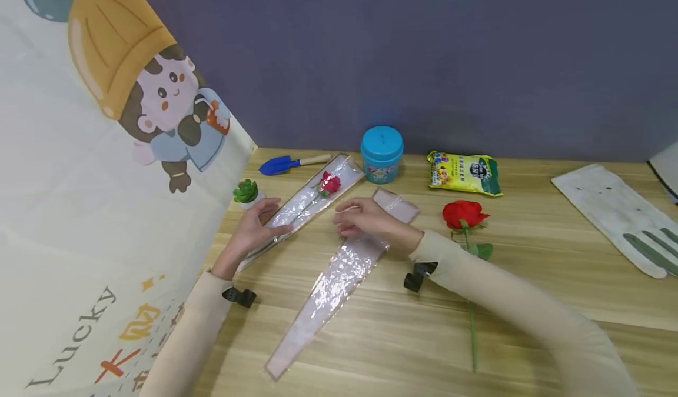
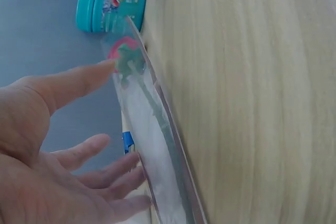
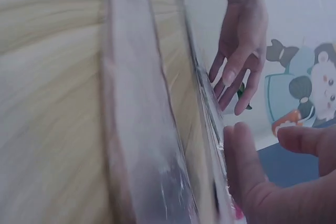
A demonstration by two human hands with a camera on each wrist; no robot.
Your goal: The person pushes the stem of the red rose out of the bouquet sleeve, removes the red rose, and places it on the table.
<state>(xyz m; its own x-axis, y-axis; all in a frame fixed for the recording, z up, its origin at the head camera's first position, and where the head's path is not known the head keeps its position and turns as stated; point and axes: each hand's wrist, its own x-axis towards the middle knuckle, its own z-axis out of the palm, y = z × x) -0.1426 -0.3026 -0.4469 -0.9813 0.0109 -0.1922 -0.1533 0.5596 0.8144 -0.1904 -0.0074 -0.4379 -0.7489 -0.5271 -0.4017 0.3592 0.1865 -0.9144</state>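
A small red rose point(image 1: 331, 183) lies inside a long clear plastic sleeve point(image 1: 296, 217), slanting away to the right. My left hand point(image 1: 254, 226) is at the sleeve's left edge; in the left wrist view its thumb and fingers point(image 2: 123, 182) are spread, the fingertips right at the edge. A second long, tapered sleeve point(image 1: 339, 285) with a pinkish border lies to the right. Above its wide end is my right hand point(image 1: 368, 220), its fingers loosely bent with nothing between them. Beyond my right forearm lies a larger red rose point(image 1: 463, 214), part of its stem hidden by the sleeve of my top.
At the back stand a blue lidded tub point(image 1: 382, 156) and a yellow-green packet point(image 1: 465, 173). A blue toy trowel point(image 1: 286, 164) and a small potted succulent point(image 1: 246, 192) are at the left. A white cloth point(image 1: 609, 209) lies right. A printed white sheet point(image 1: 175, 232) borders the left side.
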